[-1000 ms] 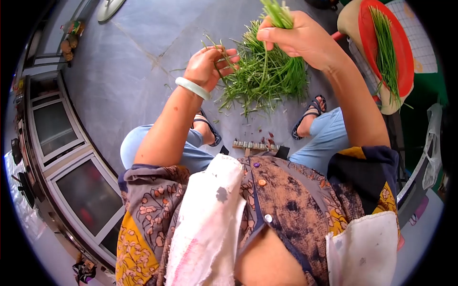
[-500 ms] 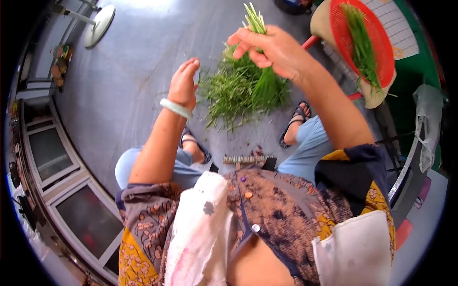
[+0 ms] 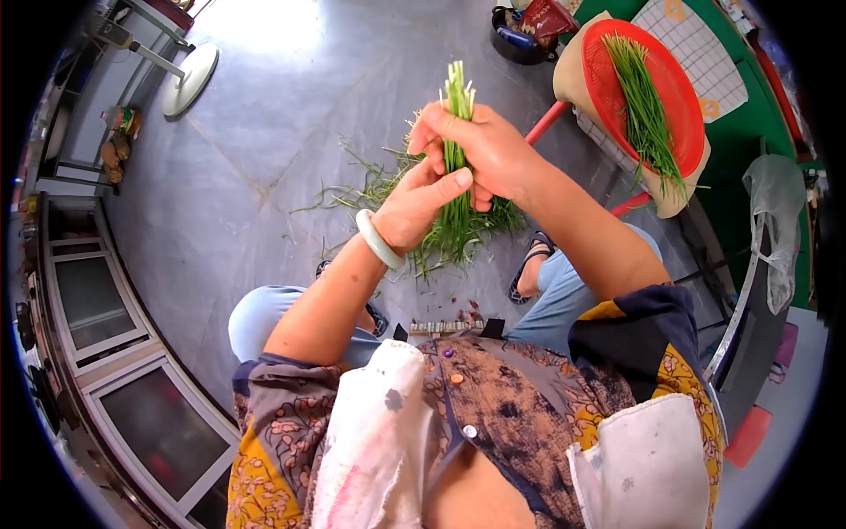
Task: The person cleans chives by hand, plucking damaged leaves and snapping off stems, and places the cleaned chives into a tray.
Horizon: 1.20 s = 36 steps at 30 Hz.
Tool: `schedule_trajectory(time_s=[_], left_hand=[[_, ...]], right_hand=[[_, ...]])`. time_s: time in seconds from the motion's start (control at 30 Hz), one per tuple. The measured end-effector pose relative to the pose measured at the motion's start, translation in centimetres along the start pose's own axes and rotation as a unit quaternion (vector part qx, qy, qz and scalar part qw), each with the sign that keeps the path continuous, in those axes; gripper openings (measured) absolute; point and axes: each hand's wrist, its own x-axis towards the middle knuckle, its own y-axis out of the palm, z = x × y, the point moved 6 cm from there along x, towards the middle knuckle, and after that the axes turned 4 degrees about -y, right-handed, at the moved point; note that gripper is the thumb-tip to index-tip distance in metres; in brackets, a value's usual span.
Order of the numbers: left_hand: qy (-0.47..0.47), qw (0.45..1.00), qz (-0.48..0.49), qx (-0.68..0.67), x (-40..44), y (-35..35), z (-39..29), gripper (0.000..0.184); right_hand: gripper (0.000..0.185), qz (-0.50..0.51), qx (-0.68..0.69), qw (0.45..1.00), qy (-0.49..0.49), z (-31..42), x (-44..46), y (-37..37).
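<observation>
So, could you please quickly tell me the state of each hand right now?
Left hand: closed on the bunch of green stalks, thumb across it.
Right hand: closed around the same bunch, nearer its pale ends.

The stalks (image 3: 456, 167) are green with whitish ends, the bangle (image 3: 377, 240) pale green. At two o'clock, the basket (image 3: 680, 97) is red, the cloth (image 3: 683, 44) white with dark checks. At six o'clock, the shirt (image 3: 493, 388) mixes brown, navy and flowered mustard.
</observation>
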Motion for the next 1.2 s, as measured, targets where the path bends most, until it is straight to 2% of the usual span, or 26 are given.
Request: schedule_trajectory(time_s=[0.07,0.13,0.2,0.27,0.37,0.47,0.6,0.63,0.67,0.73,0.83,0.97,1.07,1.1,1.2], left_hand=[[-0.017,1.000,-0.017,0.012,0.1,-0.8,0.8,0.042],[-0.042,0.999,-0.014,0.031,-0.1,-1.2,1.3,0.038],[-0.073,0.996,0.009,0.050,-0.3,-1.2,1.1,0.034],[-0.081,0.996,-0.015,0.033,-0.5,-0.8,0.4,0.029],[-0.070,0.997,-0.031,0.001,-1.0,0.6,-0.7,0.025],[-0.068,0.997,-0.018,-0.019,-1.2,0.8,-0.7,0.023],[-0.086,0.996,0.008,-0.019,-1.1,0.0,0.4,0.023],[-0.103,0.994,-0.021,-0.021,-1.4,0.1,0.6,0.024],[-0.112,0.993,-0.020,-0.027,-1.5,0.6,0.6,0.025],[-0.131,0.990,-0.020,-0.042,-1.9,1.1,1.0,0.027],[-0.154,0.986,-0.022,-0.059,-2.2,1.3,1.8,0.028],[-0.172,0.983,-0.010,-0.069,-2.3,1.9,2.1,0.026],[-0.173,0.982,-0.008,-0.079,-2.3,1.8,2.4,0.025],[-0.172,0.982,-0.006,-0.083,-2.3,1.7,2.5,0.025],[-0.178,0.981,-0.011,-0.081,-2.3,1.8,2.7,0.023]], right_hand=[[0.035,-0.001,-0.081,0.996,-0.030,0.1,-0.1,0.0],[0.035,-0.033,-0.106,0.988,-0.108,-0.4,0.0,-0.1],[0.035,-0.027,-0.100,0.990,-0.094,-0.7,0.2,-0.6],[0.035,-0.019,-0.124,0.990,-0.069,-0.3,-0.1,-0.7],[0.036,0.055,0.001,0.998,-0.040,-1.8,0.4,-0.6],[0.042,0.070,0.056,0.996,0.009,-2.5,0.0,0.3],[0.050,0.116,-0.009,0.992,-0.049,-2.3,-0.5,0.9],[0.048,0.095,-0.009,0.995,0.003,-1.9,-0.9,0.3],[0.052,0.096,-0.006,0.993,-0.062,-1.9,0.0,-1.4],[0.056,0.056,0.027,0.990,-0.127,-0.1,0.8,-3.8],[0.057,0.061,-0.107,0.977,-0.176,1.7,0.8,-5.4],[0.057,0.205,-0.225,0.940,-0.151,-0.3,0.5,-3.1],[0.058,0.212,-0.211,0.944,-0.140,-0.4,0.7,-3.0],[0.058,0.155,-0.165,0.966,-0.128,-0.1,0.9,-3.7],[0.059,0.127,-0.168,0.966,-0.150,0.8,1.0,-4.1]])
